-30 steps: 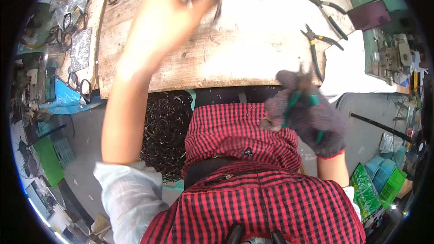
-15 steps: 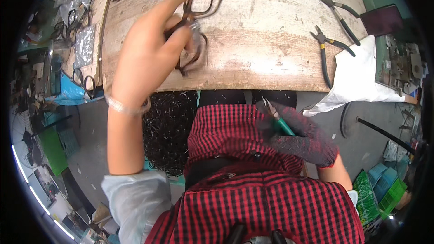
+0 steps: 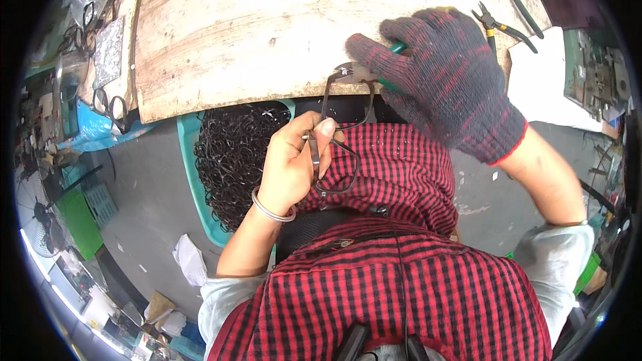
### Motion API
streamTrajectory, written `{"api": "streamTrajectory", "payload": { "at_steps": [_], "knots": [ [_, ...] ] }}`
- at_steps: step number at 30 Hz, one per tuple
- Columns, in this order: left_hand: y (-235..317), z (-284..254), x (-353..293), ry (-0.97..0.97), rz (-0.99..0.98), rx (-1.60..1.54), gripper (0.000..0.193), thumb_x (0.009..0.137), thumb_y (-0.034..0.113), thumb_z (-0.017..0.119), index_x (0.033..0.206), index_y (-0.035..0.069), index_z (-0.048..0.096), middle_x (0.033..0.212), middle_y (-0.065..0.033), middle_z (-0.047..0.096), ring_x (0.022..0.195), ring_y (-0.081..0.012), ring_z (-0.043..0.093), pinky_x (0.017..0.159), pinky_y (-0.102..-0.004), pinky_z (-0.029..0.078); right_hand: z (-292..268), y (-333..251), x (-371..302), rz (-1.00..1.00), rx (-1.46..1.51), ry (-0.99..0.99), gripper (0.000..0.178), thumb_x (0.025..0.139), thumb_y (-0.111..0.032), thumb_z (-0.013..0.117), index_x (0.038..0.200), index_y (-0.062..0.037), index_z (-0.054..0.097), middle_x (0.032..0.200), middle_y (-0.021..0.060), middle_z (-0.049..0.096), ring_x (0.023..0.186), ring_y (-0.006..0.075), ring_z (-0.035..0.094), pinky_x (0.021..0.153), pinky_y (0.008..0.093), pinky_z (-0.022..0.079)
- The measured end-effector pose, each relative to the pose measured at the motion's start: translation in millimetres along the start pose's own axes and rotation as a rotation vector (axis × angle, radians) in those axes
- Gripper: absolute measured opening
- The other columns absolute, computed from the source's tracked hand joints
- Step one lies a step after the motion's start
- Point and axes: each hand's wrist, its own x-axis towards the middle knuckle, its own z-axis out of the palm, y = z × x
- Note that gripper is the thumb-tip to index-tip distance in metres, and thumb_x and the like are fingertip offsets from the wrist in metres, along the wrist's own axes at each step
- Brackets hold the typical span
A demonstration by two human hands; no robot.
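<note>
While left hand (image 3: 291, 160) holds eyeglasses (image 3: 357, 164), right (image 3: 443, 80) grips pliers (image 3: 366, 74) — seemingly.

The dark glasses frame (image 3: 359, 162) is held near its bridge by the left hand (image 3: 289, 160); the green-handled pliers (image 3: 389, 85), partly hidden by the gloved right hand (image 3: 445, 83), point at its far rim.

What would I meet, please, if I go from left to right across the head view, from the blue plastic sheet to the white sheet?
Blue plastic sheet → teal tray of dark curly scraps → bare left hand → dark eyeglass frame → gloved right hand → white sheet.
</note>
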Motion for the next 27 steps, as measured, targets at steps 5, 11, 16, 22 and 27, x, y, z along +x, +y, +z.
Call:
{"api": "streamTrajectory", "payload": {
  "at_steps": [5, 11, 16, 22, 27],
  "knots": [
    [-7, -6, -1, -0.002, -0.012, 0.000, 0.028, 0.110, 0.024, 0.060, 0.094, 0.001, 0.065, 0.063, 0.0053, 0.050, 0.053, -0.0019, 0.042, 0.049, -0.0218, 0.032, 1, 20, 29, -0.245, -0.210, -0.055, 0.058, 0.079, -0.031, 0.076, 0.136, -0.0258, 0.066, 0.110, 0.0049, 0.067, 0.098, 0.0269, 0.064, 0.088, 0.0452, 0.052],
    [-6, -7, 2, -0.018, -0.006, 0.050, 0.024, 0.109, 0.020, 0.061, 0.095, 0.001, 0.066, 0.064, 0.0056, 0.050, 0.055, -0.0015, 0.042, 0.051, -0.0220, 0.033, -25, 31, 58, -0.510, -0.351, -0.175, 0.038, 0.093, -0.025, 0.059, 0.129, -0.0191, 0.067, 0.085, 0.0042, 0.062, 0.078, 0.0224, 0.060, 0.072, 0.0410, 0.046],
    [-3, -9, -1, -0.020, -0.104, -0.006, 0.021, 0.108, 0.017, 0.062, 0.095, 0.002, 0.066, 0.064, 0.0058, 0.050, 0.055, -0.0014, 0.043, 0.051, -0.0221, 0.034, -10, 34, 63, -0.524, -0.277, -0.084, 0.038, 0.093, -0.024, 0.061, 0.130, -0.0188, 0.067, 0.081, 0.0027, 0.060, 0.072, 0.0212, 0.059, 0.068, 0.0392, 0.046],
    [-5, -9, 0, -0.023, -0.053, -0.013, 0.020, 0.108, 0.018, 0.063, 0.096, 0.001, 0.066, 0.064, 0.0064, 0.050, 0.053, -0.0010, 0.043, 0.049, -0.0217, 0.033, -32, 27, 64, -0.453, -0.269, -0.300, 0.037, 0.094, -0.024, 0.063, 0.130, -0.0177, 0.067, 0.071, 0.0014, 0.059, 0.062, 0.0194, 0.058, 0.062, 0.0383, 0.046],
    [-7, -6, 3, -0.034, -0.052, -0.072, 0.024, 0.109, 0.021, 0.061, 0.096, 0.001, 0.065, 0.064, 0.0064, 0.052, 0.050, -0.0016, 0.043, 0.047, -0.0216, 0.032, -9, 13, 32, -0.235, -0.379, -0.309, 0.052, 0.085, -0.032, 0.071, 0.136, -0.0212, 0.066, 0.090, 0.0034, 0.063, 0.086, 0.0230, 0.061, 0.077, 0.0419, 0.048]
  ]
}}
